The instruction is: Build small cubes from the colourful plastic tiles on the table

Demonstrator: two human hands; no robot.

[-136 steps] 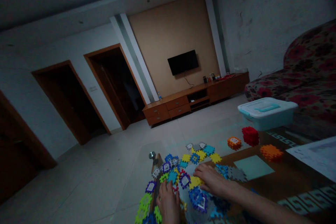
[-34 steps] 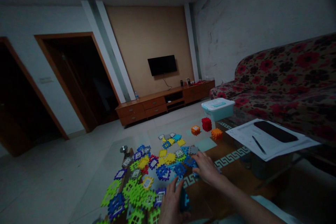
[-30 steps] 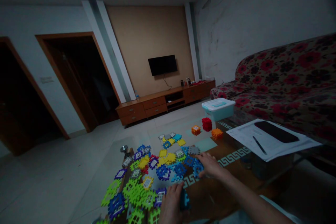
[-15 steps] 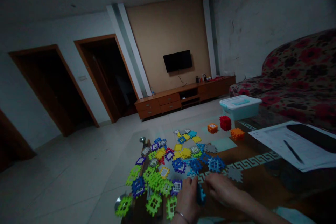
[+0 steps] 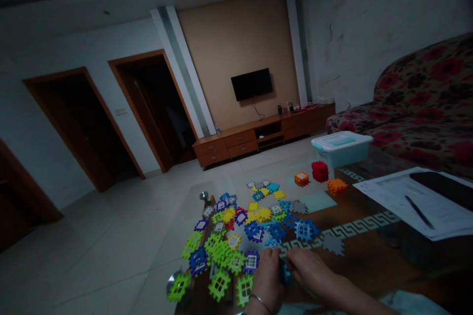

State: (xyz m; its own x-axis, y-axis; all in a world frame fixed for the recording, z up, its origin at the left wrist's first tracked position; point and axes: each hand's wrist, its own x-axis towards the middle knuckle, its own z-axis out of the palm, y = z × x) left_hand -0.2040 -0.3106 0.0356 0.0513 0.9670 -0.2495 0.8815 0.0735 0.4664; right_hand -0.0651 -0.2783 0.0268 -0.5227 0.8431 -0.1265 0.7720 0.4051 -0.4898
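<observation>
While left hand [image 5: 269, 271] and right hand [image 5: 309, 267] grip a teal piece [image 5: 284, 272], one-o'clock red block [image 5: 320, 171] looks assembled; eleven-o'clock tiles [image 5: 263, 214] lie loose.

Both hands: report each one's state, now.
Left hand: closed on a teal toothed block, partly hidden.
Right hand: fingers curled at the block's other side; whether it grips cannot be told.
</observation>
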